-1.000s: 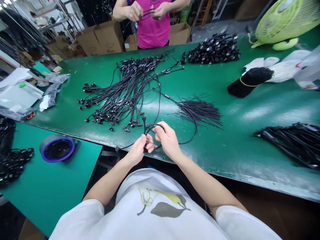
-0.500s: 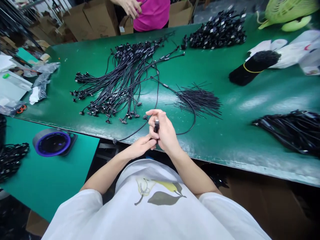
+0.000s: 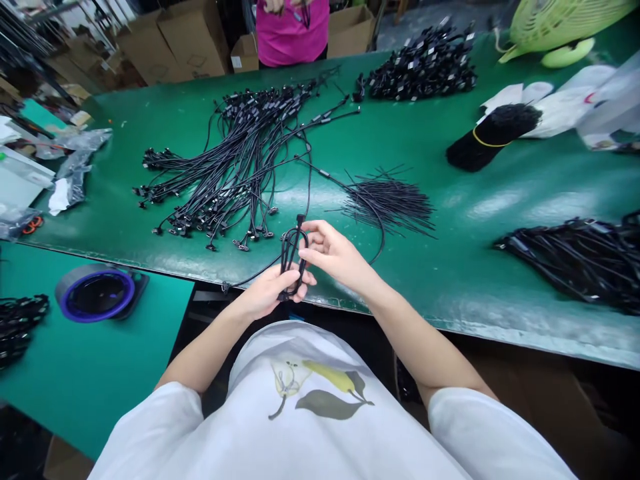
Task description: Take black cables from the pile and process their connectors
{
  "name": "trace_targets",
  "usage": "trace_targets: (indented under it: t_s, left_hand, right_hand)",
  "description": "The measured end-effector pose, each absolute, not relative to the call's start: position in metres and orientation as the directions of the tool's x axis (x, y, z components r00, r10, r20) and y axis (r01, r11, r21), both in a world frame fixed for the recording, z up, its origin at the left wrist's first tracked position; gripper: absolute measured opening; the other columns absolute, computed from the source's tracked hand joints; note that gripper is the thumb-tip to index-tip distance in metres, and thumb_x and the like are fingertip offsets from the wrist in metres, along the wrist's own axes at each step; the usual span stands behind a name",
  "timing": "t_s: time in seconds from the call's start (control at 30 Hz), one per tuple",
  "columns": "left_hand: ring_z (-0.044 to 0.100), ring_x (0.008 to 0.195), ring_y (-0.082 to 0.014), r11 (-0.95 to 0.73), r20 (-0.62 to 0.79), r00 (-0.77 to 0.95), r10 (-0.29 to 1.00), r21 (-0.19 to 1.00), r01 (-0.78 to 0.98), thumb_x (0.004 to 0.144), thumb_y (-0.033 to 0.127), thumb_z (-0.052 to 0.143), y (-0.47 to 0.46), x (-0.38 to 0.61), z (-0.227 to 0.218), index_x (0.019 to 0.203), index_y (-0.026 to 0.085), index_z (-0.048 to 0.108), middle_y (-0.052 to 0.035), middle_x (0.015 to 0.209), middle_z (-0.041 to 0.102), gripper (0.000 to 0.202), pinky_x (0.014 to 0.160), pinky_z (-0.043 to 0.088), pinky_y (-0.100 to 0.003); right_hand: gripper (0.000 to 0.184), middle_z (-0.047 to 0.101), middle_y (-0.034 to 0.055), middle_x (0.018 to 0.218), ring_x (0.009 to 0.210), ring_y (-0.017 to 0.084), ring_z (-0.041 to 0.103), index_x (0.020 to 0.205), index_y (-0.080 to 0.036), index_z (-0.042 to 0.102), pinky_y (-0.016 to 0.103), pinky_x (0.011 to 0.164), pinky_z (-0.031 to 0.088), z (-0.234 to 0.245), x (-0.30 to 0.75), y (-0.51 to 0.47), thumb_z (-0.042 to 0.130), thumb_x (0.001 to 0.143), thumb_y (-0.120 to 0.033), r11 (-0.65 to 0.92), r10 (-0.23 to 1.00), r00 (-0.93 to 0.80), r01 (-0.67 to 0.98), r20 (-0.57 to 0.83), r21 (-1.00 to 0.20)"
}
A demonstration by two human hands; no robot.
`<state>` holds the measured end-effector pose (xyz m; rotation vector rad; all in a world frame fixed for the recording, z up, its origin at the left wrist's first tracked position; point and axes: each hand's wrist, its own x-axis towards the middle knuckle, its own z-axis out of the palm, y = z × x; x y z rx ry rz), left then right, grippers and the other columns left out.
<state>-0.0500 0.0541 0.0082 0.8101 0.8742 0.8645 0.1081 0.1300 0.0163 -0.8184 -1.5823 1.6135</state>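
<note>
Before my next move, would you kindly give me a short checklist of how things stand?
1. Left hand holds the coiled cable: ok, gripped at its lower end.
2. Right hand at the coil: ok, beside its upper part; firmness of hold, cannot tell.
3. Coil fastened: cannot tell, fingers hide part of it.
4. Thin black strips in view: ok, piled loosely on the green table.
5. Loose cable lying away from the hands: not ok, it curves close by the right wrist.
</note>
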Motion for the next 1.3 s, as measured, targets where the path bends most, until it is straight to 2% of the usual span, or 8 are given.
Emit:
trace_targets:
  t_s: [0.2, 0.47, 0.63, 0.73, 0.87, 1.03, 1.17, 1.3]
  left_hand:
    - [0.051, 0.060, -0.0102, 0.471, -0.350, 0.400, 0.847, 0.843, -0.260, 0.083, 0.036, 0.064, 0.054, -0.044, 0.007, 0.086, 0.011, 0.065, -0.0031, 0.068, 0.061, 0.025, 0.060, 0.039, -0.024]
    - [0.053, 0.065, -0.0108, 0.565, -0.430, 0.416, 0.801, 0.774, -0.287, 0.080, 0.034, 0.068, 0.050, -0.041, 0.011, 0.100, 0.013, 0.061, -0.0032, 0.076, 0.061, 0.029, 0.059, 0.040, -0.024]
    - [0.042, 0.059, -0.0074, 0.596, -0.437, 0.450, 0.779, 0.738, -0.315, 0.079, 0.034, 0.069, 0.049, -0.034, 0.014, 0.096, 0.014, 0.056, 0.0027, 0.068, 0.048, 0.029, 0.052, 0.030, -0.020]
    - [0.035, 0.056, -0.0062, 0.610, -0.441, 0.481, 0.758, 0.739, -0.285, 0.080, 0.032, 0.066, 0.049, -0.034, 0.016, 0.098, 0.014, 0.054, 0.0047, 0.066, 0.042, 0.028, 0.050, 0.026, -0.020]
    - [0.037, 0.060, -0.0067, 0.626, -0.437, 0.582, 0.686, 0.762, -0.165, 0.080, 0.026, 0.063, 0.051, -0.039, 0.017, 0.091, 0.014, 0.053, 0.0020, 0.072, 0.045, 0.019, 0.053, 0.030, -0.021]
    - [0.039, 0.063, -0.0075, 0.672, -0.472, 0.613, 0.634, 0.727, -0.136, 0.081, 0.024, 0.059, 0.051, -0.040, 0.020, 0.084, 0.016, 0.047, 0.0011, 0.075, 0.045, 0.015, 0.054, 0.031, -0.021]
    - [0.038, 0.064, -0.0077, 0.698, -0.508, 0.621, 0.597, 0.710, -0.091, 0.078, 0.016, 0.058, 0.049, -0.041, 0.019, 0.096, 0.016, 0.050, 0.0010, 0.079, 0.044, 0.020, 0.054, 0.031, -0.020]
    - [0.033, 0.063, -0.0089, 0.660, -0.462, 0.690, 0.557, 0.751, -0.030, 0.089, 0.033, 0.053, 0.049, -0.045, 0.019, 0.101, 0.015, 0.053, 0.0005, 0.079, 0.041, 0.022, 0.054, 0.030, -0.021]
  right_hand:
    - [0.025, 0.061, 0.0058, 0.100, 0.088, 0.016, 0.057, 0.108, -0.019, 0.051, 0.031, 0.081, 0.046, 0.004, 0.100, 0.130, 0.039, 0.086, -0.020, 0.351, 0.901, -0.350, 0.236, 0.257, -0.906]
    - [0.058, 0.057, 0.0067, 0.096, 0.074, 0.016, 0.053, 0.147, -0.020, 0.035, 0.027, 0.067, 0.044, 0.030, 0.121, 0.135, 0.032, 0.089, -0.013, 0.733, 0.671, -0.688, 0.558, 0.277, -0.391]
    - [0.055, 0.053, 0.0185, 0.131, 0.106, 0.025, 0.057, 0.138, -0.010, 0.044, 0.036, 0.085, 0.049, 0.032, 0.131, 0.145, 0.035, 0.084, -0.006, 0.844, 0.534, -0.784, 0.515, 0.316, -0.146]
    - [0.057, 0.039, 0.0109, 0.151, 0.133, 0.025, 0.042, 0.145, -0.017, 0.035, 0.048, 0.108, 0.038, 0.040, 0.140, 0.143, 0.036, 0.088, -0.009, 0.914, 0.346, -0.825, 0.404, 0.446, 0.037]
    - [0.060, 0.033, -0.0029, 0.156, 0.143, 0.017, 0.027, 0.149, -0.024, 0.031, 0.047, 0.118, 0.025, 0.058, 0.150, 0.133, 0.030, 0.091, -0.005, 0.919, 0.036, -0.936, 0.169, 0.351, 0.357]
    - [0.039, 0.065, 0.0123, 0.107, 0.103, 0.021, 0.060, 0.130, -0.007, 0.051, 0.047, 0.106, 0.035, 0.048, 0.151, 0.127, 0.035, 0.097, -0.020, 0.975, 0.054, -0.978, 0.095, 0.201, 0.200]
    - [0.044, 0.057, 0.0051, 0.078, 0.064, 0.017, 0.051, 0.123, -0.007, 0.050, 0.034, 0.063, 0.037, 0.024, 0.154, 0.126, 0.032, 0.101, -0.040, 0.984, 0.096, -0.987, 0.114, 0.128, 0.139]
    - [0.044, 0.051, 0.0026, 0.072, 0.058, 0.015, 0.043, 0.121, -0.008, 0.049, 0.032, 0.054, 0.020, 0.021, 0.159, 0.125, 0.026, 0.103, -0.040, 0.974, 0.017, -0.990, 0.048, 0.137, 0.221]
